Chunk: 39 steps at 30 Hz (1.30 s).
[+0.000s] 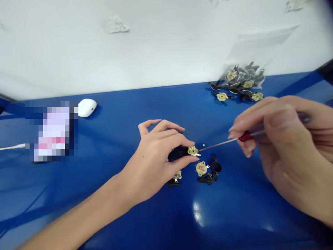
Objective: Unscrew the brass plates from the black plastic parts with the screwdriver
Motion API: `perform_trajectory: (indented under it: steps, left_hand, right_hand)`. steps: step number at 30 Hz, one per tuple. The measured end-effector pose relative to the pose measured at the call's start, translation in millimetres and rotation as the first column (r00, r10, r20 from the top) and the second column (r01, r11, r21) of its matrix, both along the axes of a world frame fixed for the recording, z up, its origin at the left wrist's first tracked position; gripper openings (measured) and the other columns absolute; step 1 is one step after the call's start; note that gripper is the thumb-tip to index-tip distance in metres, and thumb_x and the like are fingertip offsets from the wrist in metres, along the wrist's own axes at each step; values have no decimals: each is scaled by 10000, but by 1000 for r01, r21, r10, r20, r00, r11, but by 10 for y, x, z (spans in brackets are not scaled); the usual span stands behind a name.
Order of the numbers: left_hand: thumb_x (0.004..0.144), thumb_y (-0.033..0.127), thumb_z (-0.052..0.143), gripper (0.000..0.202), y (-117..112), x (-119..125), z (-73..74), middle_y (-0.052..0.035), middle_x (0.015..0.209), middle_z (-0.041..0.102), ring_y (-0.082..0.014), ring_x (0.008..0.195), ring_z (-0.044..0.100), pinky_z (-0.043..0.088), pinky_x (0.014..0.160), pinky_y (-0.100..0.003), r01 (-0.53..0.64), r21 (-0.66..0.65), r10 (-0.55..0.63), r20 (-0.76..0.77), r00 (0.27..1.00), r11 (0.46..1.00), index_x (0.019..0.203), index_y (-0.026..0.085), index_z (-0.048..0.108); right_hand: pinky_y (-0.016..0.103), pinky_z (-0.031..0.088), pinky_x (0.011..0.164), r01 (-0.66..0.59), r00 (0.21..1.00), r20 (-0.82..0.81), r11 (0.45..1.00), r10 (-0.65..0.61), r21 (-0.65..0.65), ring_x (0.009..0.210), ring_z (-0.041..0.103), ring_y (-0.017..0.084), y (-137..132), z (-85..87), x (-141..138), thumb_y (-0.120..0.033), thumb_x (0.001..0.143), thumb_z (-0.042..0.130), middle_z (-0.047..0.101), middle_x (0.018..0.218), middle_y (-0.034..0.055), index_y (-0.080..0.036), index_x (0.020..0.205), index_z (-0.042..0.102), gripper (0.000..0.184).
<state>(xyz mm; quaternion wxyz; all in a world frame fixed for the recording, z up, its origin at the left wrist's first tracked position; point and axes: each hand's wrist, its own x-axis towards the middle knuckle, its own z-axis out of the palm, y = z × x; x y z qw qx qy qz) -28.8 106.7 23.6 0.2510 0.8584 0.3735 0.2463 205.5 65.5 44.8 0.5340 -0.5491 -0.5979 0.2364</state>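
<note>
**A:** What did we find at the centre?

**B:** We saw a small black part (pixel 193 150) with a round brass plate on top. It sat on the blue bench (pixel 117 208), and the left hand (pixel 156 156) was closed on it, pinching it between thumb and fingertips.

**A:** And the other hand?

**B:** The right hand (pixel 286 149) gripped a screwdriver (pixel 221 143) by its dark red handle. The thin metal shaft pointed left, with its tip right at the brass plate. We could not tell whether it touched. A tiny pale speck (pixel 203 145) lay just beside the tip.

**A:** What lay around them?

**B:** Just nearer to us we saw a second brass-faced part (pixel 201 168) with loose black pieces (pixel 214 167) beside it. A third part (pixel 177 176) was half hidden under the left hand. Farther back on the right, a clear bag (pixel 244 78) of similar parts leaned against the white wall, and a few spilled parts (pixel 222 96) lay before it. Well to the left were a white earbud case (pixel 87 107) and a blurred-out object (pixel 52 133).
</note>
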Motion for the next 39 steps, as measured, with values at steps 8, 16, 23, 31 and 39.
perform_trajectory:
  steps: [8, 16, 23, 31, 39]
  left_hand:
    - [962, 268, 945, 172, 20, 12, -17, 72, 991, 878, -245, 1280, 752, 298, 1203, -498, -4, 11, 4, -3, 1000, 1000, 1069, 252, 811]
    - [950, 260, 954, 195, 13, 15, -5, 71, 1026, 887, -245, 1279, 751, 309, 1203, -496, 7, 20, -7, 4, 1000, 1000, 1078, 262, 806]
    - [950, 260, 955, 197, 16, 0, -16, 70, 1036, 885, -237, 1275, 748, 320, 1187, -496, 15, 23, -16, 19, 1000, 1000, 1079, 256, 805]
    - [949, 255, 954, 203, 18, -3, -25, 59, 1035, 883, -246, 1276, 746, 321, 1184, -494, 23, 11, -23, 27, 999, 1000, 1084, 249, 802]
    - [958, 257, 944, 186, 35, 0, -6, 45, 1033, 881, -265, 1276, 749, 320, 1183, -491, 42, -12, -41, 32, 999, 999, 1072, 257, 796]
  right_hand:
    - [408, 431, 617, 60, 996, -61, 996, -64, -63, 666, 648, 189, 31, -81, -25, -420, 1066, 727, 798, 869, 40, -284, 839, 816, 279]
    - [366, 447, 576, 70, 995, -70, 996, -74, -60, 618, 630, 149, 48, -69, 6, -387, 1060, 753, 800, 831, 16, -277, 851, 850, 256]
    - [310, 448, 490, 87, 995, -47, 994, -90, -70, 537, 613, 112, 99, -42, 6, -422, 1039, 778, 749, 730, -9, -274, 787, 846, 301]
    - [306, 473, 466, 103, 992, -68, 991, -110, -89, 505, 607, 116, 95, -28, 12, -436, 1007, 817, 756, 730, -8, -279, 765, 851, 290]
    - [292, 485, 470, 80, 986, -139, 990, -96, -119, 505, 618, 120, 132, -49, 38, -436, 976, 867, 770, 721, 11, -264, 750, 863, 283]
